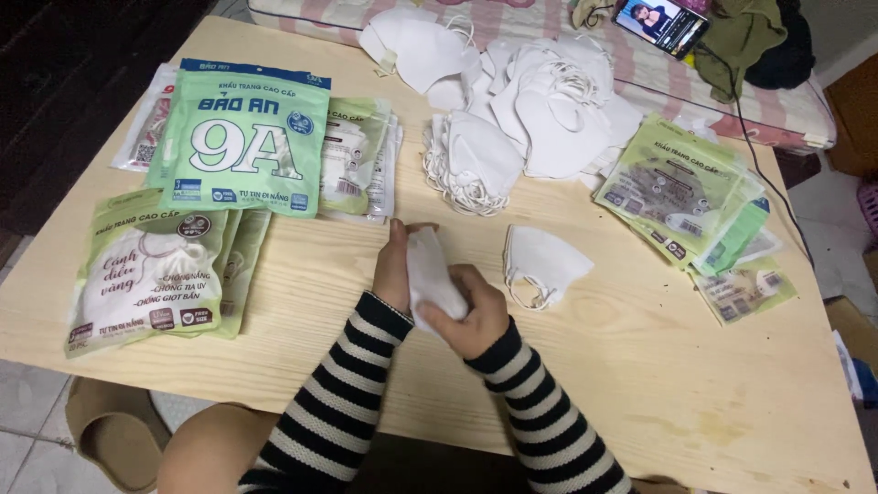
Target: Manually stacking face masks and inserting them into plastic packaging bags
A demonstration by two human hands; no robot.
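Both my hands hold one folded white face mask [428, 274] upright over the wooden table [640, 384]. My left hand [393, 270] grips its left edge, and my right hand [471, 316] pinches its lower right side. A single white mask [544, 263] lies flat just right of my hands. Behind them sits a stack of white masks [471, 165], and a bigger loose heap of masks [549, 101] spreads toward the table's far edge.
Green mask packets lie at the left [151, 270], a large green pack [245, 137] behind them, and empty green packets at the right [681, 192]. A phone [660, 23] with a lit screen rests on the bed beyond. A cable runs down the right side.
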